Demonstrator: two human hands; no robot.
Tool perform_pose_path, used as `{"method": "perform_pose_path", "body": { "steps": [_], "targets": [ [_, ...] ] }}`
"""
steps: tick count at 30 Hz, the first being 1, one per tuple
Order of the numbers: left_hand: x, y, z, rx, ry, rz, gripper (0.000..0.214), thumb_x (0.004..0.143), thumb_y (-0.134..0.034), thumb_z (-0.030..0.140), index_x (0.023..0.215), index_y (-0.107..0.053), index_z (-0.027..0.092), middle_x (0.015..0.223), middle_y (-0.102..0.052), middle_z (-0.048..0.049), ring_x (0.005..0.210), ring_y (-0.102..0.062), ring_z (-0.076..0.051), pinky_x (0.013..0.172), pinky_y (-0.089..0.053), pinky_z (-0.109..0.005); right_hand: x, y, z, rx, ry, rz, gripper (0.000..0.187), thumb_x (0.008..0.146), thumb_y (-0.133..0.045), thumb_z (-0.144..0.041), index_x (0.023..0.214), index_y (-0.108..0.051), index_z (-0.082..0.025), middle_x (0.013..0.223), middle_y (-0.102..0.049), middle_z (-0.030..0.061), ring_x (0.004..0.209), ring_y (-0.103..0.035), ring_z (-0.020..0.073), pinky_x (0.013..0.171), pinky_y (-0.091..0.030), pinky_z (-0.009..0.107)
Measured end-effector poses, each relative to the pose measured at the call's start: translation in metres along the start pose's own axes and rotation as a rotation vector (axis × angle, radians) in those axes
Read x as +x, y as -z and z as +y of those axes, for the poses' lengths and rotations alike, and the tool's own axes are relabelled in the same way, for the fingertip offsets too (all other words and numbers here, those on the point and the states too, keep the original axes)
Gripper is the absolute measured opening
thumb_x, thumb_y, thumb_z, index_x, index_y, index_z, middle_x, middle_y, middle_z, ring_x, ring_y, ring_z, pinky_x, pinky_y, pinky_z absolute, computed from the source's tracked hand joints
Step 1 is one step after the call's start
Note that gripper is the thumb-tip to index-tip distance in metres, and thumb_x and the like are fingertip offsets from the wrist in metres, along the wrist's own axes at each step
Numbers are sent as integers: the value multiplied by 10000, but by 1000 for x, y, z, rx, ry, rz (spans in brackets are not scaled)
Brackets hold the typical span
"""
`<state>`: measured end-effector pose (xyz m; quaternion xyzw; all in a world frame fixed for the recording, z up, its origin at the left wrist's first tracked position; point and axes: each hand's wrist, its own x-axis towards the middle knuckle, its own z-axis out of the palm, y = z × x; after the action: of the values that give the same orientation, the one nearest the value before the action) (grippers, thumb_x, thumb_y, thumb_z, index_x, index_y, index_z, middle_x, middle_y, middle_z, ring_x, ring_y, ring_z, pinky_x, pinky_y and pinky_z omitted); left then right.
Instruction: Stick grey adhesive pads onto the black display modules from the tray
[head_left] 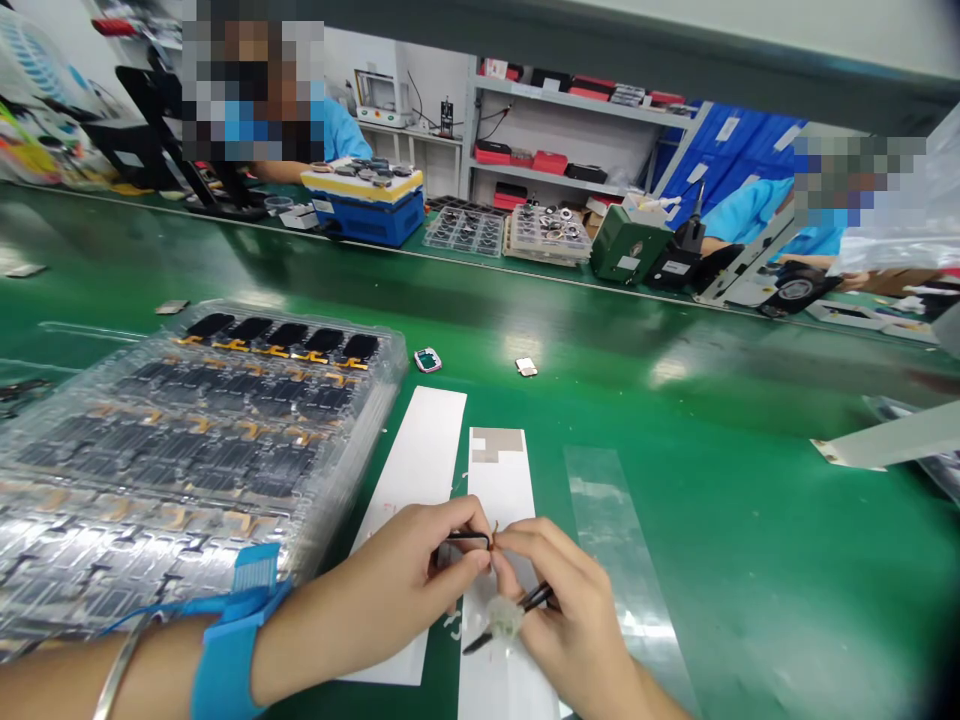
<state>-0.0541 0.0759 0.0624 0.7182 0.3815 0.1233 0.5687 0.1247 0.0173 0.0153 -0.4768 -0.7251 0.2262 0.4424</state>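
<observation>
My left hand [420, 565] pinches a small dark-edged display screen [466, 540] between thumb and fingers. A thin orange-brown flex cable [493, 534] sticks out at its right side, and my right hand [574, 610] has thumb and forefinger closed on that end. Black tweezers [538, 597] also rest in my right hand, pointing down-left, with a cloudy clear wrap [505, 619] near the tip. Beneath both hands lies a white strip [499, 500] with grey-beige patches. A blue wrist strap [229, 665] circles my left wrist.
Stacked clear trays [397, 360] of black screens stand at left. Another white strip [431, 430] and a clear film strip [615, 510] flank the hands. Two small parts, a framed one [427, 360] and a pale one [526, 367], lie ahead. Across the bench sit two people in blue.
</observation>
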Motion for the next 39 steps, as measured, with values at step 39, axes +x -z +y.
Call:
{"method": "perform_pose_path", "body": {
  "steps": [39],
  "targets": [
    [1, -5, -5, 229, -32, -7, 120, 923, -446, 188, 821, -502, 218, 714, -564, 47, 601, -464, -124, 559, -287, -244, 0, -7, -1, 97, -181, 22, 79, 780, -609, -134, 730, -623, -194, 693, -594, 3, 592, -556, 130, 515, -411, 228]
  ]
}}
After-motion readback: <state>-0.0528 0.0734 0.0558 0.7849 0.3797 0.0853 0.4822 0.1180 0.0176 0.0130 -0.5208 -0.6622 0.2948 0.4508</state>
